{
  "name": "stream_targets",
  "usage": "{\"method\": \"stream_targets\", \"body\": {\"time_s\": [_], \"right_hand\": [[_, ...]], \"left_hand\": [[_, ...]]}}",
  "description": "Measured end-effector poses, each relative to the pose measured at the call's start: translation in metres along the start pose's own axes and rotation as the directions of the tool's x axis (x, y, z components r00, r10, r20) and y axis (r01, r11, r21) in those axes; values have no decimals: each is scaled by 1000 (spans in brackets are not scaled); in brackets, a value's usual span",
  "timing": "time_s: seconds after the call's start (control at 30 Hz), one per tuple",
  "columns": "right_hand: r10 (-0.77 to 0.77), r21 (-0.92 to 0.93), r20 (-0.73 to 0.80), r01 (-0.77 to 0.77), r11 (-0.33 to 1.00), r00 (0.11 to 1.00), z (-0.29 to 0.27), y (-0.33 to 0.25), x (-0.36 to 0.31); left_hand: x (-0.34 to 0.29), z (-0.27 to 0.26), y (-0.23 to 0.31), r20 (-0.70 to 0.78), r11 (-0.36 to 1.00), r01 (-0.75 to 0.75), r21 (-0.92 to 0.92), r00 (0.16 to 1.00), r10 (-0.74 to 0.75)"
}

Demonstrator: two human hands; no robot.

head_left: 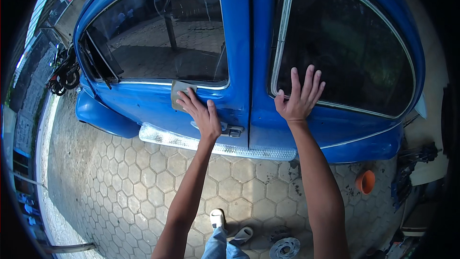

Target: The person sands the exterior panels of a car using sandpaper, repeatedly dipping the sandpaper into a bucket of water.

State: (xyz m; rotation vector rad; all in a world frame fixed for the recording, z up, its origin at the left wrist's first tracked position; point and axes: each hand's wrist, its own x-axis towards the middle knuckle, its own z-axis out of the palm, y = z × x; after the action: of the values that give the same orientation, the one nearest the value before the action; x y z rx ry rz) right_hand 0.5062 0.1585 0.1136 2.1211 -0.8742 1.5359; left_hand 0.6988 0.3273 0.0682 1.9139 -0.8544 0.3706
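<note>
A blue car [235,29] fills the upper half of the head view, its side turned to me. My left hand [203,115] holds a flat grey-tan sheet, which looks like sandpaper [178,97], pressed against the door just under the front window [163,33]. The fingers lie over the sheet and cover part of it. Right beside that wrist is the metal door handle [234,131]. My right hand [302,97] is open, fingers spread, over the lower left corner of the rear side window [350,43]; it holds nothing.
A shiny metal running board [167,136] runs along the car's bottom edge. Hexagonal pavers [143,177] cover the ground. An orange pot [365,182] lies at the right, and a round metal disc part [284,248] sits near my feet. A motorcycle [64,72] stands far left.
</note>
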Motion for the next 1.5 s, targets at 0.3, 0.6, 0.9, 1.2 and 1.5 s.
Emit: {"method": "stream_targets", "body": {"time_s": [0.3, 0.6, 0.9, 1.2, 1.5], "right_hand": [[-17, -12, -8, 17, 1000, 1000, -3, 8, -3], [-25, -9, -8, 25, 1000, 1000, 2, 1, 2], [-31, -34, -16, 31, 999, 999, 0, 6, -6], [-42, -33, -17, 41, 999, 999, 2, 5, 4], [-9, 10, 12, 8, 1000, 1000, 4, -2, -8]], "left_hand": [[-55, -9, 19, 418, 973, -231, -4, 883, 211], [47, -10, 17, 59, 981, -167, 98, 985, 162], [-45, 16, 68, 177, 973, -160, -166, 966, 189], [-16, 30, 108, 378, 907, -389, -163, 824, 422], [21, 19, 74, 225, 704, -692, 159, 719, 657]]}}
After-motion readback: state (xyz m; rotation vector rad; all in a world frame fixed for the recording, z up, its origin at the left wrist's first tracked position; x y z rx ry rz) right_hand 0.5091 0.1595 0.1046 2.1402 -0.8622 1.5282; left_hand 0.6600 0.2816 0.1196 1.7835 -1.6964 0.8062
